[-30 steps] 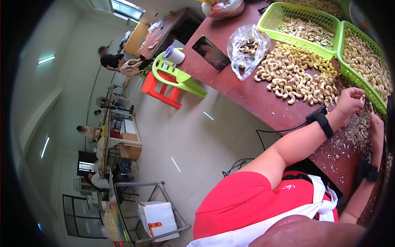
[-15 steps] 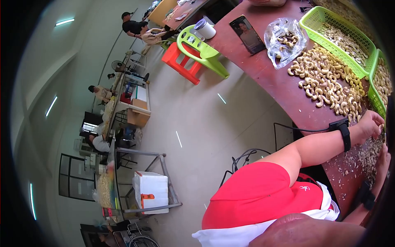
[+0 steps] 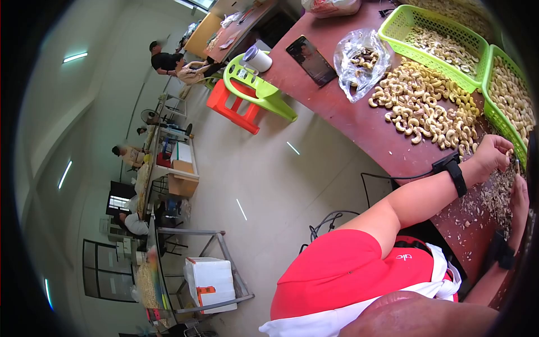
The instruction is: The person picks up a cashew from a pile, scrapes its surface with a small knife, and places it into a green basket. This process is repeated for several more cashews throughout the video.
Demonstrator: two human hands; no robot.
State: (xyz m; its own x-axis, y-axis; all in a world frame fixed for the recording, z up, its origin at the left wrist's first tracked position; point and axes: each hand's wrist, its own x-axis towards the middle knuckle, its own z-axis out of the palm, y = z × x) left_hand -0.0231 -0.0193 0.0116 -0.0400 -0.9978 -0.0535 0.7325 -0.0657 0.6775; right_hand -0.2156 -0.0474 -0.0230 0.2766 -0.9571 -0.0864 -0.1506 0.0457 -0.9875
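Observation:
My left hand (image 3: 490, 155), with a black strap and device on its wrist, pinches a cashew (image 3: 509, 152) at the right side of the red-brown table (image 3: 337, 104). Just below it, my right hand (image 3: 519, 197) is closed around a small thin tool (image 3: 517, 166), perhaps a knife, its tip pointing up at the cashew. Both hands are over pale shell scraps (image 3: 497, 202). Beyond my left hand lies a loose pile of cashews (image 3: 429, 106). Green baskets, one in the middle (image 3: 432, 64) and one at the right (image 3: 494, 112), hold more cashews.
A clear plastic bag (image 3: 362, 64) with darker nuts and a phone (image 3: 311, 60) lie on the table. A cup (image 3: 257, 58) sits on a green chair (image 3: 266, 95) beside a red stool (image 3: 233, 109). A black cable hangs by my left arm. Several people are farther back.
The view has swung one way and then partly back, so everything shifts in the frame. Both hands stay close together over the scraps, still holding the cashew and the tool.

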